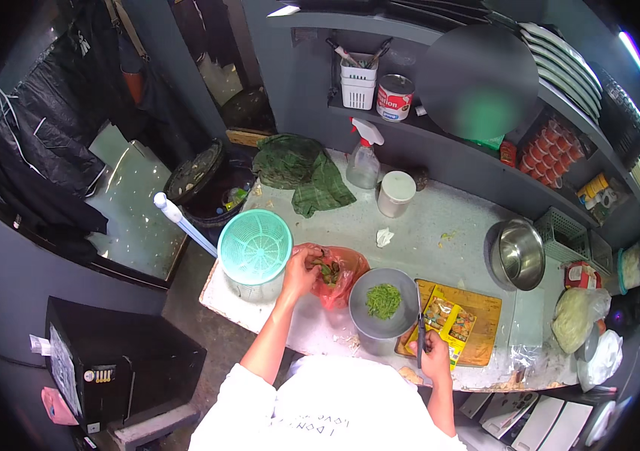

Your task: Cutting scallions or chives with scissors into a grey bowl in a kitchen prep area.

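My left hand (301, 274) grips the left rim of a translucent red plastic bag (350, 272). Its opening shows dark green and brownish vegetable pieces (328, 272). In my right hand (436, 354) is a black-handled knife (421, 332), its blade pointing away from me along the right side of a grey bowl (357, 317). Chopped greens (383, 301) lie in the middle of that bowl. Beside the same hand, a yellow food packet (455, 324) lies on a wooden cutting board (486, 330); the fingers overlap the packet's lower edge.
A turquoise strainer basket (255, 248) stands left of the bag. Further back are a green cloth (297, 169), a spray bottle (363, 163), a lidded white tub (396, 194) and crumpled tissue (385, 237). A steel bowl (518, 253) and bagged food (573, 324) sit at right. A shelf (444, 144) overhangs the back.
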`<state>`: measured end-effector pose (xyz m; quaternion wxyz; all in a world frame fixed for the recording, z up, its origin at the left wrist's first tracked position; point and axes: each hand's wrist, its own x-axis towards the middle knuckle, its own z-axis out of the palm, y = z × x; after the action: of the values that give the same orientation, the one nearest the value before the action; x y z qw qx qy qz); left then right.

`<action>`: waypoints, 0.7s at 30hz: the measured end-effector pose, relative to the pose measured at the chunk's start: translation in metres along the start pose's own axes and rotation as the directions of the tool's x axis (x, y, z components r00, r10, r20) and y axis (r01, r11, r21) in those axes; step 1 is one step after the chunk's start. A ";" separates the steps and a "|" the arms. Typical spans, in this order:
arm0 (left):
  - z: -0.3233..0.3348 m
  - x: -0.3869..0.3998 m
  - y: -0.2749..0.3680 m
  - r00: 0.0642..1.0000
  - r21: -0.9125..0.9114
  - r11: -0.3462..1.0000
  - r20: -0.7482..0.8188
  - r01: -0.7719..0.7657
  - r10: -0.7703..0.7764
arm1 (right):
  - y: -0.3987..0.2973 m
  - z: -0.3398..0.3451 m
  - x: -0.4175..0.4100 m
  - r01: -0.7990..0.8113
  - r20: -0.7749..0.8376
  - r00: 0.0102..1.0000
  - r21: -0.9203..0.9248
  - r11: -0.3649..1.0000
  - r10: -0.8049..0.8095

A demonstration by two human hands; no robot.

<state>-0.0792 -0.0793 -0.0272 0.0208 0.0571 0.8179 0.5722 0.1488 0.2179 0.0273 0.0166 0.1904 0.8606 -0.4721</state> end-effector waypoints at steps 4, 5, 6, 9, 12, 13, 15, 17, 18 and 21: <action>0.001 0.002 0.002 1.000 0.088 0.996 -0.005 -0.013 0.013 | 0.011 0.006 -0.002 0.016 -0.027 1.000 0.062 0.998 -0.014; 0.002 0.001 0.003 1.000 0.118 0.993 -0.003 -0.013 0.013 | 0.012 0.006 -0.004 0.014 -0.026 1.000 0.062 0.998 -0.012; 0.002 0.000 0.005 1.000 0.118 0.993 -0.002 -0.013 0.013 | 0.005 0.003 -0.005 0.007 -0.020 1.000 0.032 0.999 -0.007; 0.004 -0.002 0.016 0.997 0.115 0.992 0.046 0.056 -0.062 | 0.003 0.002 -0.006 -0.001 -0.018 1.000 -0.003 1.000 0.001; 0.006 -0.004 0.014 0.989 0.013 0.992 0.076 0.128 -0.129 | 0.005 0.001 -0.007 -0.015 -0.016 1.000 0.010 1.000 0.015; 0.006 -0.002 -0.011 0.999 -0.022 1.000 0.043 0.014 -0.013 | 0.005 0.003 -0.006 -0.024 -0.002 1.000 0.028 0.999 0.024; 0.009 0.001 -0.020 0.995 -0.061 0.993 0.021 -0.098 0.099 | 0.009 0.005 -0.004 -0.002 -0.025 1.000 -0.007 1.000 0.002; 0.007 -0.001 0.004 0.983 -0.172 0.971 0.107 0.166 -0.149 | 0.010 0.002 -0.006 -0.012 -0.035 0.999 -0.057 0.998 0.010; 0.005 0.000 0.010 0.976 -0.201 0.958 0.119 0.204 -0.182 | 0.007 0.002 -0.005 -0.019 -0.037 0.999 -0.066 0.998 0.017; 0.003 0.001 0.017 0.947 -0.160 0.940 0.160 0.302 -0.277 | 0.012 0.003 -0.005 -0.030 -0.028 0.999 -0.040 0.999 0.029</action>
<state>-0.0791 -0.0709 -0.0120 0.1656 -0.0276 0.7580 0.6303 0.1573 0.2201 0.0170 0.0158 0.2091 0.8672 -0.4517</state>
